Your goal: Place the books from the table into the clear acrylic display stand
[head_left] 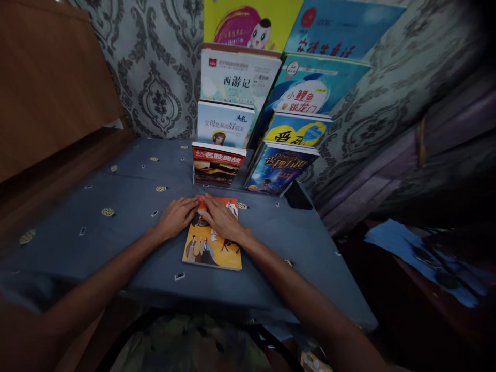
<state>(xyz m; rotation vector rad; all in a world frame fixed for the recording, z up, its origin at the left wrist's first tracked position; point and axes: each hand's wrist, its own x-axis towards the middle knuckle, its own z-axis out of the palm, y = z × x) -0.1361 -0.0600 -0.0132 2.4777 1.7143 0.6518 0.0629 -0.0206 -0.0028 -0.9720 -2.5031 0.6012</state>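
An orange-yellow book (213, 253) with drawn figures on its cover lies flat on the cloth-covered table in front of me. My left hand (178, 218) reaches over its upper left corner, fingers stretched and touching the cover. Across the upper middle of the cover lies my right hand (222, 221), its fingers extended toward the top edge and close to the left fingertips. A red-orange patch shows between the two hands; I cannot tell whether it belongs to the cover. Part of the cover is hidden under my hands.
Behind the book, a rack holds several upright books in two columns, with a red-topped book (219, 164) and a dark blue book (281, 168) in front. A black flat object (297, 196) lies by the table's right edge. A wooden panel (54, 77) stands at left.
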